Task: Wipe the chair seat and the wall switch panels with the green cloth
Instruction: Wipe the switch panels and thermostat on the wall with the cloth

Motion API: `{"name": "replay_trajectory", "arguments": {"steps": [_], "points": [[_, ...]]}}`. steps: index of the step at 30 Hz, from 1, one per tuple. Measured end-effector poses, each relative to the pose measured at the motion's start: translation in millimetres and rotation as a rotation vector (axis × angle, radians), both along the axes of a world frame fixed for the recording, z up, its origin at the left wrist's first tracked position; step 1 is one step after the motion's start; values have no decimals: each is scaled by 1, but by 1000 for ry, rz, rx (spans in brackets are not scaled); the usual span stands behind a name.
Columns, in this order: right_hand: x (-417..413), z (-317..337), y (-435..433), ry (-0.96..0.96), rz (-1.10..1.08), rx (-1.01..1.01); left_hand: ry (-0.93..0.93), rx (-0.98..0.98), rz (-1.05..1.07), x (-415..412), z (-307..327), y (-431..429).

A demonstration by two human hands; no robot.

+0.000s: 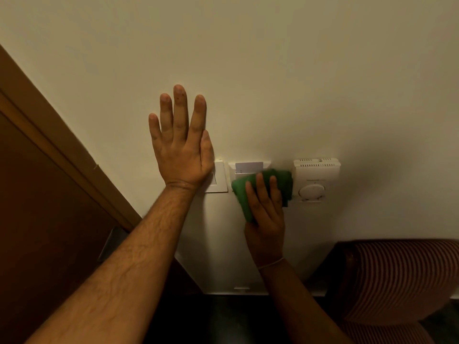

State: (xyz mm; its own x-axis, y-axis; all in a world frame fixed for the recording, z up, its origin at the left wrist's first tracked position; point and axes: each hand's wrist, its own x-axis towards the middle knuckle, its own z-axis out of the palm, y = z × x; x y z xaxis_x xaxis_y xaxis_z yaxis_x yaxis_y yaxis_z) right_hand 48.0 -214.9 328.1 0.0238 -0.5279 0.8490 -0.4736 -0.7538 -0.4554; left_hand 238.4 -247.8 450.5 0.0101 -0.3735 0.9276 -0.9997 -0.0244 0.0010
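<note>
My right hand presses the folded green cloth flat against the middle wall panel, a white key-card holder with a card in its slot. The cloth hides most of that panel. Left of it, a white light switch panel is partly covered by the heel of my left hand, which lies flat on the wall with fingers spread upward. On the right, a white thermostat with a round dial touches the cloth's edge. The striped chair stands at the lower right against the wall.
A brown wooden door and frame fill the left side, with a metal handle by my left forearm. The cream wall is bare above the panels. A white skirting meets a dark floor below.
</note>
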Motion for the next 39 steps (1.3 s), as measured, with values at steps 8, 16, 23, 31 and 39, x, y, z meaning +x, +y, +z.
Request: {"name": "replay_trajectory", "arguments": {"steps": [8,16,23,31,39], "points": [[20,-16,3,326,18,-106,6,5,-8,-2,2,3],[-29,-48,11,282,-4,193,-1,24,6,-1,1,4],[-56,-1,43,269,86,98,33,116,18,-6,10,15],[-86,25,54,452,196,152,224,371,-44,-47,-29,67],[-151,-64,78,532,153,338,292,852,-77,-145,-192,165]]}}
